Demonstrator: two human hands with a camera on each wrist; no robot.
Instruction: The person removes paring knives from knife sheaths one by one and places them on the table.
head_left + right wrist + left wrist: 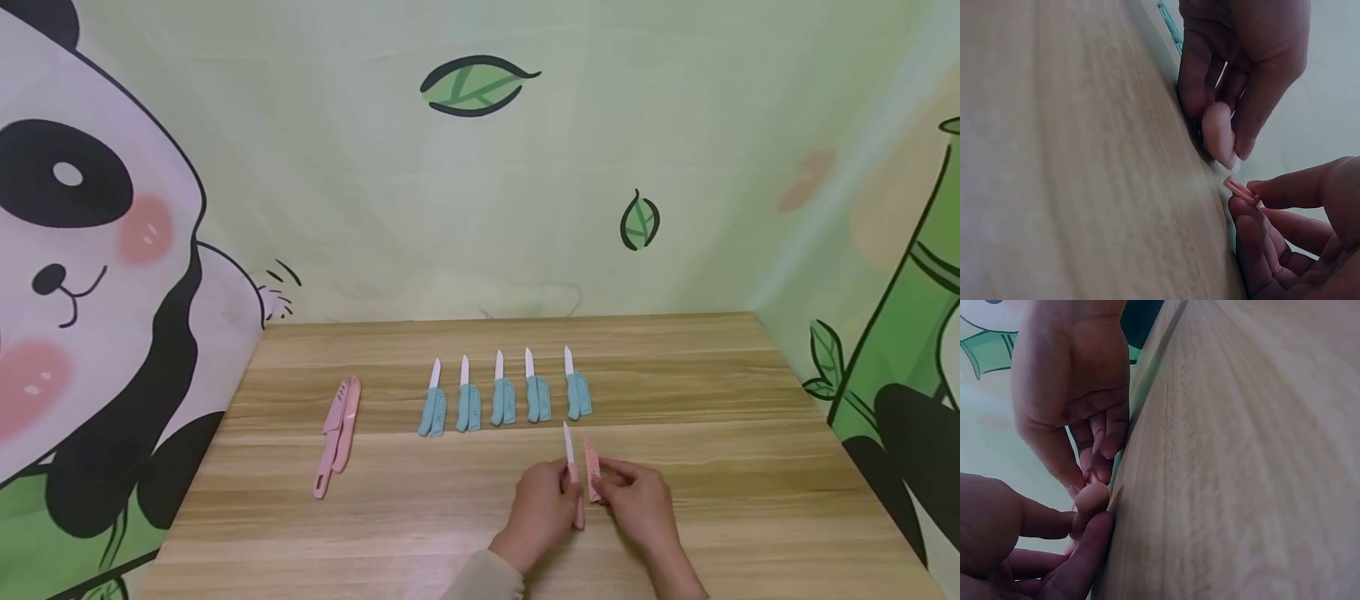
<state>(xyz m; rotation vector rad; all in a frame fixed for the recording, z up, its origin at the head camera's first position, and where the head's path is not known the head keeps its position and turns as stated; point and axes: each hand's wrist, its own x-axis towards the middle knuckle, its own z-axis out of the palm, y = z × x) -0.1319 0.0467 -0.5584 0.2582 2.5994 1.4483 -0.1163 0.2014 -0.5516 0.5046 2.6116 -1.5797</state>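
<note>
The left hand (543, 504) pinched a pink-handled knife (573, 475) between thumb and fingers near the front of the table (420, 525), its white blade pointing away from the person. The right hand (643, 504) gripped a pink sheath (592, 458) just to the right of the knife, the two pieces apart and almost parallel. From the right wrist, the end of the sheath showed between thumb and fingers (whether the knife touched the wood could not be told).

Straight ahead of the blade's tip, very near it, lay the rightmost of five teal-handled knives (498, 404), which stood in the way of any move directly forward. The five made a row across the middle of the table, white blades pointing toward the back, each with a teal sheath (509, 402) against its right side.

Well apart to the left lay a slotted pink tool (336, 421), with a hole at its handle end and its wide part against a slim pink piece (347, 429). Behind the table rose a green backdrop (337, 167) printed with leaves (480, 87), and a large panda (176, 350) filled the left side.
</note>
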